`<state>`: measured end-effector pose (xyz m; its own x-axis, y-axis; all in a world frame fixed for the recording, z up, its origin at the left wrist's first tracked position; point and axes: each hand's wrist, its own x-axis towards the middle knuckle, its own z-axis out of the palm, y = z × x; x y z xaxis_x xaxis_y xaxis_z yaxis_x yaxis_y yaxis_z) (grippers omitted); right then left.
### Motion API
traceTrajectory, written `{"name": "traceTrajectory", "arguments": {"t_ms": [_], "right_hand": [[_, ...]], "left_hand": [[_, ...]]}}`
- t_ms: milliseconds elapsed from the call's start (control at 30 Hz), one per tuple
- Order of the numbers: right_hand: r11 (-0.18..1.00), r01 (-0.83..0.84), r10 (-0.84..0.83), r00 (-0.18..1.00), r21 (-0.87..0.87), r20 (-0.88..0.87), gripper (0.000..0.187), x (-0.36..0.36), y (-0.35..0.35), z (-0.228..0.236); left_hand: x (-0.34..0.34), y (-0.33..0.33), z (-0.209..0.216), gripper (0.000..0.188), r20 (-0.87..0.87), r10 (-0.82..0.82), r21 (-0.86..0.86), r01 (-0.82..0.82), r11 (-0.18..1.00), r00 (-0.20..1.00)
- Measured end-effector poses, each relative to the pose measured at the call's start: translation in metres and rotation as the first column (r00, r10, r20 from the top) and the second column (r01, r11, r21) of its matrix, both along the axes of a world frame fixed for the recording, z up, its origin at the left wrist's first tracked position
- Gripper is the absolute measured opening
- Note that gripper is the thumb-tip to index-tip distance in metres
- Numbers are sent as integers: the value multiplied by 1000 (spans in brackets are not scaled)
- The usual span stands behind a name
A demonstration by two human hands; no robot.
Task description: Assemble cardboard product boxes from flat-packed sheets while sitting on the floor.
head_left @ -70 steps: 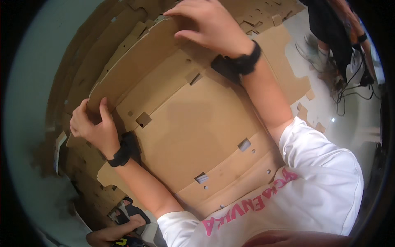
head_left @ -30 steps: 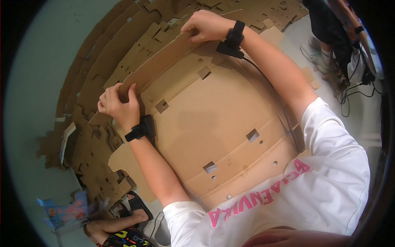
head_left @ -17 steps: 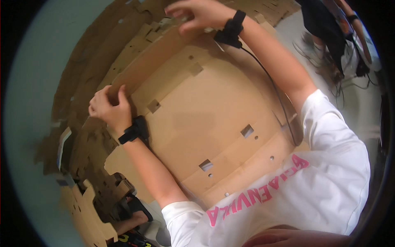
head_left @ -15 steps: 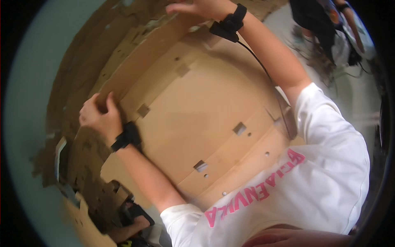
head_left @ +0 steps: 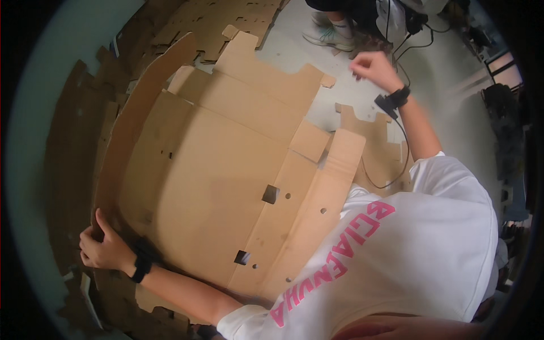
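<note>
A large die-cut cardboard sheet [head_left: 209,170] with fold lines, square cut-outs and small round holes lies before me. Its long left flap [head_left: 127,122] stands folded up. My left hand [head_left: 107,246] is closed around the lower end of that flap, thumb on the inner side. Off the sheet, beyond its right side, my right hand [head_left: 374,69] hangs in the air with its fingers curled in. I can make out nothing in it, and it touches no cardboard. Each wrist wears a black band, the right one with a thin cable.
More brown cardboard pieces [head_left: 226,20] lie at the far side, and others are stacked along the left. A smaller cut sheet [head_left: 371,133] sits on the floor to the right. Another person's shoe [head_left: 328,38] and some dark cables are at the far right.
My right hand has let go of the flap's far end and swung right, away from the sheet. My left hand still grips the flap, now lower in view. The far panels have come into sight.
</note>
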<state>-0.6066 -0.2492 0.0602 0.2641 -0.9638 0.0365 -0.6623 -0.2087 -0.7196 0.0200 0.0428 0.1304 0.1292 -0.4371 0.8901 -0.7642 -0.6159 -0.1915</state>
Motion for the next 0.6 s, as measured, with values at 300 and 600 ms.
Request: {"name": "traceTrajectory", "arguments": {"t_ms": [300, 600], "right_hand": [[878, -204, 46, 936, 433, 349, 44, 47, 27, -136], [743, -504, -71, 594, 440, 801, 45, 100, 43, -90]], "left_hand": [[-28, 11, 29, 53, -121, -150, 47, 157, 986, 981], [-32, 7, 9, 42, -396, -149, 271, 271, 924, 906]]}}
